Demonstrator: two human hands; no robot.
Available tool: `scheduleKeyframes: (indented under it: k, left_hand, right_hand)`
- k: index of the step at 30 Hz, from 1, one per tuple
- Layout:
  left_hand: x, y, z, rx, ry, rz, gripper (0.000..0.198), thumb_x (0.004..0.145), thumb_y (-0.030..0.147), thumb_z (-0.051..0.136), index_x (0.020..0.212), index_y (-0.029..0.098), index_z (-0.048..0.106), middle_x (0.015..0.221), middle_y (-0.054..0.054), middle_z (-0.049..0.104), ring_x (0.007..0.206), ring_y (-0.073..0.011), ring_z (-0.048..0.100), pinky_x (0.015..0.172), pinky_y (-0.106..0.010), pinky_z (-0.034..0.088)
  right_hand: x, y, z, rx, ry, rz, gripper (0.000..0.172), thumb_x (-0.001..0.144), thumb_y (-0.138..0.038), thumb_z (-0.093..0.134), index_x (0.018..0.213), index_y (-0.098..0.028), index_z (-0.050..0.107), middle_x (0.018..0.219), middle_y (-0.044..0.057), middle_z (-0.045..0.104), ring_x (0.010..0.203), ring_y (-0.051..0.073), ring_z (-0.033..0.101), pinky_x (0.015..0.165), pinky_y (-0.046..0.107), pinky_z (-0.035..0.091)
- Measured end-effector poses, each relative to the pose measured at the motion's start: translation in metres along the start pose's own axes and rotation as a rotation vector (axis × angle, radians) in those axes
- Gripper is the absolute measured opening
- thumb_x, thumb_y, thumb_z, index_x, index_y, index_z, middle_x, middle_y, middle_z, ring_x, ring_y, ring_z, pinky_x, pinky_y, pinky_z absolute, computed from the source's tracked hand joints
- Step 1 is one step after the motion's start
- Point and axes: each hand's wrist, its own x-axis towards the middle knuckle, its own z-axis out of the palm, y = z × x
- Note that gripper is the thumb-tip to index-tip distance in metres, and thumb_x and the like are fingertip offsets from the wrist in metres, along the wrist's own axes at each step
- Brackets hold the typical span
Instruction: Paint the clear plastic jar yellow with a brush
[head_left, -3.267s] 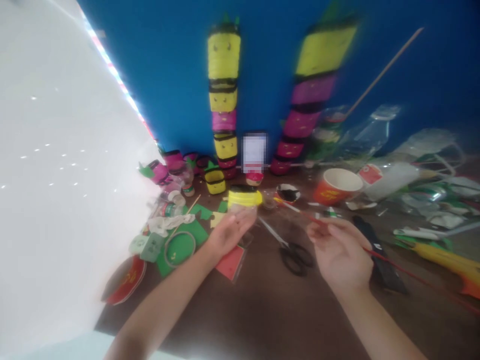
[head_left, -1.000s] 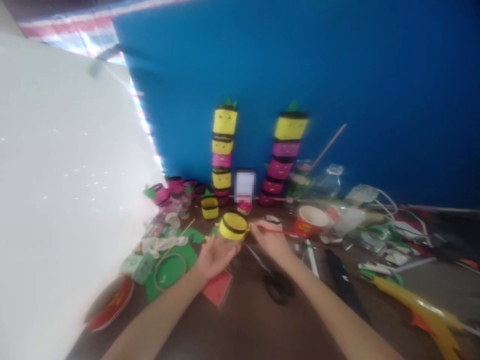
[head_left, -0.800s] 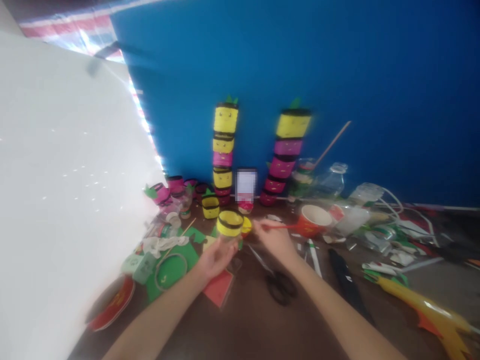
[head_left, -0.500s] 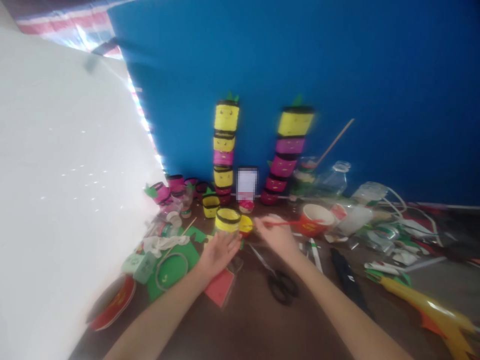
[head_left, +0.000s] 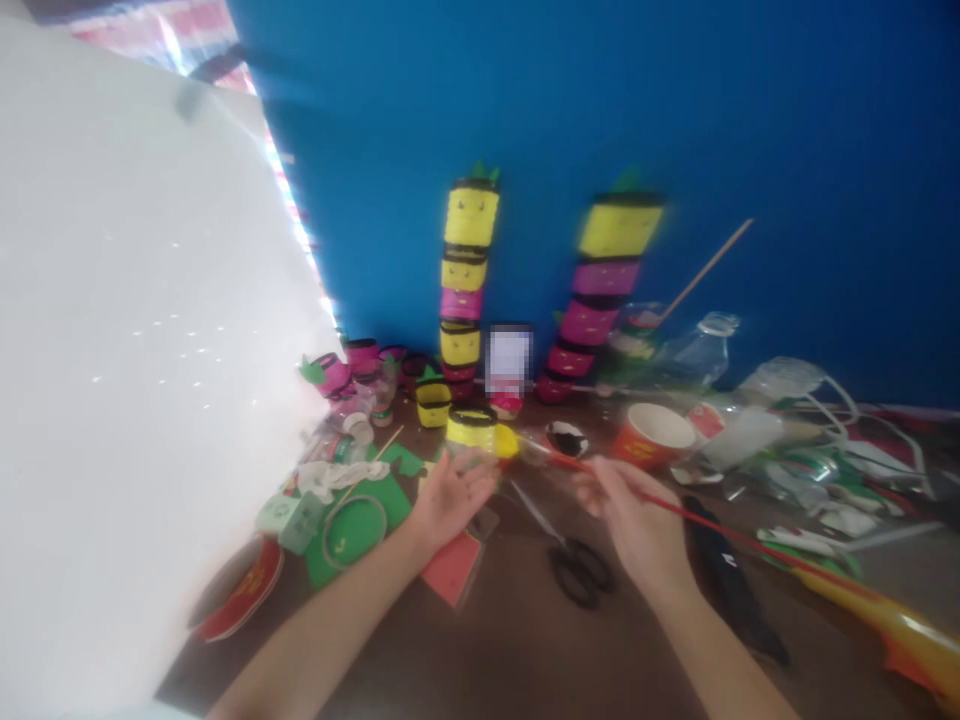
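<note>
My left hand (head_left: 454, 500) is palm up around the lower, clear part of a small plastic cup (head_left: 471, 430), painted yellow with a black rim. In my right hand (head_left: 634, 515) is a long, thin paintbrush (head_left: 697, 518) with a red handle. Its blurred tip points left, close to a small container of yellow paint (head_left: 507, 441) beside the cup. A small container of black paint (head_left: 568, 440) stands just beyond my right fingers. Between my forearms lie black-handled scissors (head_left: 581, 572).
Two stacks of painted cups (head_left: 461, 275) rise against the blue wall (head_left: 360, 180). A red-and-white paper cup (head_left: 654, 437) stands to the right, near clear plastic bottles (head_left: 705, 350). Green sheets (head_left: 405, 490), a tape roll (head_left: 354, 533) and a red bowl (head_left: 238, 590) lie left.
My right hand has moved right and nearer, drawing the paintbrush back and uncovering the black paint. My left hand has stayed at the yellow cup. The view has shifted slightly.
</note>
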Motion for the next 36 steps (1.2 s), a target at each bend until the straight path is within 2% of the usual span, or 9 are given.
scheduleKeyframes:
  k: [3,6,11,17,23,30,36]
  left_hand:
    - [-0.002,-0.001,0.002,0.029,-0.005,-0.037,0.046,0.083,0.048,0.051,0.102,0.008,0.061,0.101,-0.013,0.066,0.091,-0.0183,0.063,0.086,-0.029,0.043]
    - [-0.002,-0.003,0.001,0.069,-0.032,-0.067,0.046,0.081,0.049,0.054,0.101,0.008,0.062,0.099,-0.013,0.067,0.088,-0.0193,0.064,0.086,-0.031,0.044]
    - [-0.002,-0.006,-0.004,0.117,-0.097,-0.042,0.036,0.079,0.043,0.059,0.101,0.014,0.063,0.105,-0.01,0.066,0.097,-0.0207,0.062,0.093,-0.034,0.04]
    - [-0.003,-0.007,-0.007,0.16,-0.191,-0.044,0.03,0.076,0.035,0.064,0.1,0.017,0.062,0.111,-0.01,0.065,0.103,-0.0206,0.06,0.099,-0.037,0.036]
    - [-0.004,-0.007,-0.006,0.145,-0.187,-0.075,0.025,0.077,0.036,0.064,0.093,0.018,0.064,0.11,-0.009,0.066,0.098,-0.0195,0.062,0.097,-0.036,0.038]
    - [-0.002,-0.006,-0.008,0.14,-0.142,-0.059,0.034,0.08,0.038,0.059,0.104,0.015,0.061,0.11,-0.011,0.065,0.101,-0.021,0.061,0.099,-0.037,0.036]
    - [-0.004,-0.008,-0.006,0.181,-0.185,-0.021,0.029,0.077,0.032,0.063,0.102,0.017,0.062,0.111,-0.009,0.065,0.109,-0.0221,0.058,0.102,-0.039,0.033]
  right_hand:
    - [-0.014,-0.001,-0.003,0.193,-0.031,0.044,0.027,0.057,-0.044,0.077,0.065,-0.02,0.067,0.054,0.003,0.066,0.046,0.013,0.059,0.037,0.021,0.042]
    - [-0.025,-0.005,-0.003,0.229,-0.084,0.043,0.026,0.053,-0.042,0.081,0.061,-0.021,0.067,0.053,0.003,0.066,0.044,0.013,0.059,0.036,0.02,0.043]
    - [-0.035,0.002,-0.006,0.145,-0.133,-0.036,0.019,0.06,-0.034,0.079,0.069,-0.021,0.068,0.058,0.003,0.068,0.044,0.013,0.06,0.038,0.021,0.047]
    - [-0.037,0.011,-0.01,0.036,-0.14,-0.063,0.019,0.067,-0.036,0.074,0.073,-0.019,0.067,0.059,0.003,0.068,0.042,0.012,0.058,0.041,0.023,0.051]
    - [-0.036,0.011,-0.012,-0.023,-0.116,-0.075,0.02,0.068,-0.037,0.073,0.074,-0.019,0.067,0.061,0.004,0.068,0.045,0.012,0.06,0.043,0.023,0.053]
    - [-0.029,0.022,-0.025,-0.041,-0.034,-0.068,0.023,0.065,-0.035,0.075,0.079,-0.018,0.068,0.067,0.005,0.07,0.051,0.013,0.063,0.045,0.021,0.053]
    - [-0.037,0.01,-0.02,-0.067,-0.131,-0.118,0.015,0.07,-0.033,0.072,0.076,-0.02,0.068,0.067,0.003,0.069,0.052,0.012,0.064,0.046,0.019,0.053]
